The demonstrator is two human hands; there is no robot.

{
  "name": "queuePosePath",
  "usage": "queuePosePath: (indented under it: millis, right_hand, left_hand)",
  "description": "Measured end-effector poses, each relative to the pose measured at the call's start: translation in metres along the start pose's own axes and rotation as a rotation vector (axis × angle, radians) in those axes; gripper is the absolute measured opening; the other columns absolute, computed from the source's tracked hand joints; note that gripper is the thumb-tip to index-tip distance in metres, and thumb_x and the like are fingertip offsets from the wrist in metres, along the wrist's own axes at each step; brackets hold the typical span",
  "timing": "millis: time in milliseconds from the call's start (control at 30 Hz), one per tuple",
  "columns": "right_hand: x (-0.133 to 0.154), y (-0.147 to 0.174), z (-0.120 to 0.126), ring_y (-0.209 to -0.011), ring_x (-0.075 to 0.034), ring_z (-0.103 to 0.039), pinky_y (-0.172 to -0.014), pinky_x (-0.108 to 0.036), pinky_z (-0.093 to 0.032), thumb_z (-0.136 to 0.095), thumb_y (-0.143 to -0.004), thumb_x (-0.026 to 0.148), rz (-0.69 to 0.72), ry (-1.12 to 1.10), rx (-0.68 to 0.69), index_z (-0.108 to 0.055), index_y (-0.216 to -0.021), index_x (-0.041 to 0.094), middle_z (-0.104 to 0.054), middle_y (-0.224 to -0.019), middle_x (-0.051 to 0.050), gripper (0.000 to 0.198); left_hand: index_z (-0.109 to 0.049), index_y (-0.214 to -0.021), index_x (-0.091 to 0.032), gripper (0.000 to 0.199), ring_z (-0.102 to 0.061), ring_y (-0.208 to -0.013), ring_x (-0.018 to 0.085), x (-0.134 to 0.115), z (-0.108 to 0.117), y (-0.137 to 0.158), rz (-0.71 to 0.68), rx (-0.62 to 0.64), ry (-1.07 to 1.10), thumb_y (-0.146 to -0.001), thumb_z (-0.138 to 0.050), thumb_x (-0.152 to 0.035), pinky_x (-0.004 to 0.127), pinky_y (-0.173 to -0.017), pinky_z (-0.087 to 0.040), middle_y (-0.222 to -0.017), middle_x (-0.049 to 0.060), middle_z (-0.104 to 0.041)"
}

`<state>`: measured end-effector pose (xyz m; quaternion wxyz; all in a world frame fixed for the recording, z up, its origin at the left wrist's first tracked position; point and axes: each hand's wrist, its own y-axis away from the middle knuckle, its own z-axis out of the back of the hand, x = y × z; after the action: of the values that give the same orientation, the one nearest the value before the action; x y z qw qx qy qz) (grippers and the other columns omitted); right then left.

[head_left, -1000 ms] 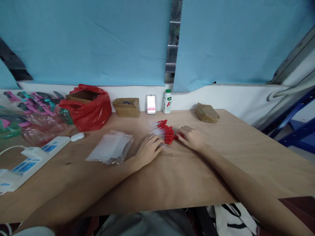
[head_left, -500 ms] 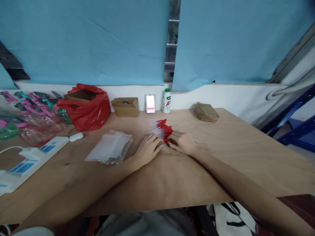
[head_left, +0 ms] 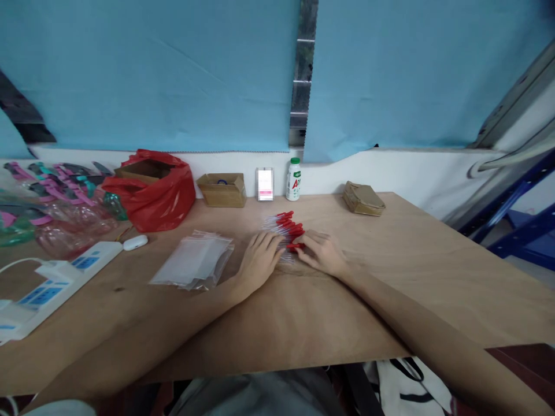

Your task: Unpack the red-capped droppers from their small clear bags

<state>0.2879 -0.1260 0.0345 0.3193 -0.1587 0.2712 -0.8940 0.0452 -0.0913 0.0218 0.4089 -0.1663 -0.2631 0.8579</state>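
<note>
A pile of slim red-handled screwdrivers [head_left: 284, 219] lies on the wooden table [head_left: 277, 323], thin silvery shafts toward the left and red handles toward the right. My left hand [head_left: 261, 254] rests at the shaft side, fingers stretched over the shaft ends and thumb apart. At the handle side, my right hand [head_left: 321, 252] curls its fingers and thumb around the nearest red handles. Both hands hide part of the pile. Left of my left hand lies a stack of clear plastic bags [head_left: 195, 260].
Along the back stand a red plastic bag [head_left: 169, 196], a small cardboard box [head_left: 223, 190], a phone [head_left: 265, 185], a white bottle [head_left: 293, 180] and a brown paper package [head_left: 363, 199]. Leftward are a power strip [head_left: 65, 283], a white earphone case [head_left: 135, 242] and several clear bottles [head_left: 65, 231].
My left hand has shifted slightly left, and more of the near shafts shows between the hands. My right hand has stayed almost in place at the handles.
</note>
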Motion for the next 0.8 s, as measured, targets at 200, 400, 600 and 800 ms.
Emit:
queuePosePath:
  millis: [200, 400, 600, 800]
  right_hand:
    - [0.008, -0.004, 0.002, -0.095, -0.023, -0.069, -0.082, -0.034, -0.051, -0.050, -0.107, 0.031, 0.029, 0.037, 0.020, -0.065, -0.112, 0.021, -0.075, -0.103, -0.009, 0.018]
    - [0.011, -0.007, 0.004, -0.098, -0.024, -0.070, -0.086, -0.036, -0.052, -0.046, -0.111, 0.033, 0.069, 0.083, 0.077, -0.068, -0.111, 0.021, -0.076, -0.102, -0.011, 0.025]
    - [0.007, -0.007, 0.005, -0.095, -0.024, -0.068, -0.083, -0.035, -0.048, -0.046, -0.111, 0.036, 0.078, 0.165, 0.094, -0.070, -0.105, 0.021, -0.075, -0.096, -0.011, 0.029]
    - [0.000, -0.008, 0.011, -0.094, -0.023, -0.063, -0.080, -0.036, -0.042, -0.041, -0.113, 0.034, 0.176, 0.337, 0.167, -0.069, -0.100, 0.021, -0.075, -0.096, -0.009, 0.033]
  left_hand:
    - [-0.067, -0.106, -0.019, 0.025, -0.061, -0.099, 0.026, -0.002, 0.004, 0.000, -0.065, 0.024, -0.075, -0.111, -0.043, -0.025, 0.043, -0.091, -0.042, -0.098, 0.007, -0.072]
    - [-0.065, -0.104, -0.018, 0.025, -0.064, -0.093, 0.026, -0.006, 0.001, 0.001, -0.111, 0.029, -0.096, -0.111, -0.045, -0.033, 0.042, -0.087, -0.041, -0.095, 0.007, -0.073]
    - [-0.065, -0.096, -0.018, 0.020, -0.066, -0.079, 0.023, -0.003, -0.003, 0.003, -0.106, 0.090, -0.132, -0.106, -0.048, -0.016, 0.040, -0.082, -0.042, -0.081, 0.006, -0.071]
    - [-0.065, -0.093, -0.019, 0.023, -0.065, -0.073, 0.023, -0.004, 0.001, 0.001, -0.131, 0.108, -0.168, -0.103, -0.047, -0.009, 0.040, -0.078, -0.042, -0.075, 0.005, -0.070]
